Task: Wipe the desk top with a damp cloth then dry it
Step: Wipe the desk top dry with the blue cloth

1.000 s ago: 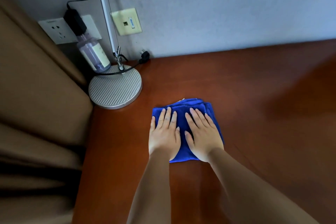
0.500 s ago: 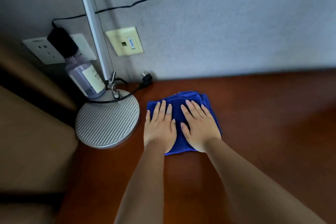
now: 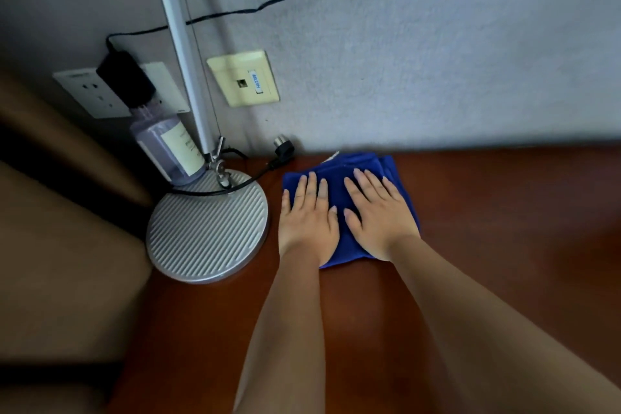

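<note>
A folded blue cloth (image 3: 339, 171) lies on the reddish-brown desk top (image 3: 487, 228), its far edge against the wall. My left hand (image 3: 307, 215) presses flat on the cloth's left half, fingers straight. Beside it, my right hand (image 3: 378, 215) presses flat on the right half, fingers spread. Much of the cloth is hidden under both hands.
A round ribbed lamp base (image 3: 206, 228) with its silver pole (image 3: 181, 44) stands just left of the cloth. A clear bottle (image 3: 168, 148) sits behind the base. A black cable and plug (image 3: 282, 148) lie near the wall. Wall sockets (image 3: 243, 77) are above. Brown upholstery (image 3: 60, 262) borders the desk's left edge.
Both hands have pushed the cloth away from me across the desk until it reached the wall, now level with the lamp base.
</note>
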The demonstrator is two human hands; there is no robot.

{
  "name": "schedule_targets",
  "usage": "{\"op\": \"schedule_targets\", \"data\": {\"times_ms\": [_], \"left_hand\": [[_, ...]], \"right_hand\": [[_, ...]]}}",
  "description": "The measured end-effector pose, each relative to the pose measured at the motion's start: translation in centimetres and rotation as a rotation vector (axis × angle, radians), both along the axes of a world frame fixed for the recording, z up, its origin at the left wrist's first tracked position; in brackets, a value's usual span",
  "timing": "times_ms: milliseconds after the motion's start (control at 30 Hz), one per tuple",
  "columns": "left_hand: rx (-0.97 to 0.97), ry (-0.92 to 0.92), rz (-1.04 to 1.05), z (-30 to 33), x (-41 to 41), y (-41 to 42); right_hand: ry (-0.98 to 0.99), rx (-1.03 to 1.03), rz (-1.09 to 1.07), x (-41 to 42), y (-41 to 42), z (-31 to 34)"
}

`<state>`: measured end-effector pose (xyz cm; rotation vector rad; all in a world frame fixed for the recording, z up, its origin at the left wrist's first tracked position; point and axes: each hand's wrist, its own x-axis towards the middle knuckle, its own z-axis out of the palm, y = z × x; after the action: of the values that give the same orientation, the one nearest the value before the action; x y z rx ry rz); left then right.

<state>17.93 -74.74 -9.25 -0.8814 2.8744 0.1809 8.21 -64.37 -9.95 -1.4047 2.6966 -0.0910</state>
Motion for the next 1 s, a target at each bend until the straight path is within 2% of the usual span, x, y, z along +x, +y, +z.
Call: {"op": "schedule_targets", "data": {"times_ms": [267,467,700,1000], "left_hand": [[0.013,-0.028,-0.061,0.6,8.3,5.8],[0.029,0.007,-0.098,0.5,11.0,7.4],[0.038,0.045,-0.120,0.3,9.1,5.8],[0.018,0.064,-0.067,-0.1,1.7,0.5]], "right_hand": [[-0.050,0.014,-0.020,8.8,6.5,0.4],[-0.049,-0.052,-0.066,12.1,8.8,0.0],[-0.045,-0.060,-0.092,10.7,7.6,0.1],[-0.020,-0.052,-0.056,2.7,1.6,0.0]]}}
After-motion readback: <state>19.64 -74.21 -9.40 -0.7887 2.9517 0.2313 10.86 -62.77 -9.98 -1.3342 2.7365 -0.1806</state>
